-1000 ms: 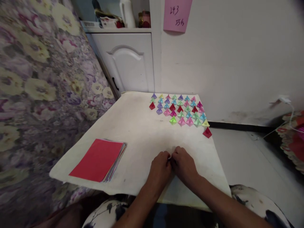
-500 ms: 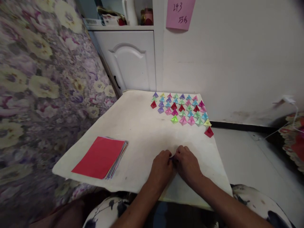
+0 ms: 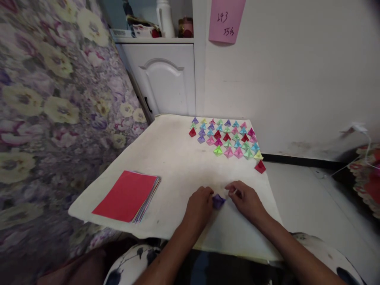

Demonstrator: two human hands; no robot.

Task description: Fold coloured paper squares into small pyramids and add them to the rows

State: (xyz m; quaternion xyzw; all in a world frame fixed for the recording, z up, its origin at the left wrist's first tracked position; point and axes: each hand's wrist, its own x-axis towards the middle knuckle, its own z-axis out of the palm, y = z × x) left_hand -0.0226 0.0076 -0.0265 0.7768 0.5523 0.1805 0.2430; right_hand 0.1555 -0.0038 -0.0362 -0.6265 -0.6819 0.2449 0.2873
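Note:
A small purple folded paper piece (image 3: 218, 201) is near the front of the table, its left side against the fingers of my left hand (image 3: 199, 202). Those fingers are closed on it, and their tips are partly hidden. To its right, my right hand (image 3: 244, 198) is off the paper, thumb and index finger apart with nothing between them. Farther back stand several rows of small folded paper pieces in many colours, among them a lime green one (image 3: 218, 151) and a red one (image 3: 260, 166) at the table's right edge.
A stack of coloured paper with a red sheet (image 3: 126, 196) on top lies at the left of the cream-covered table (image 3: 172, 158). Behind stands a white cabinet (image 3: 166, 81). A pink note (image 3: 226, 21) hangs on the wall, and a floral curtain (image 3: 59, 118) borders the left side.
My right hand has let go of the purple paper and moved right, its fingers parting. The purple piece now shows more fully beside my left hand. The view has tilted slightly upward.

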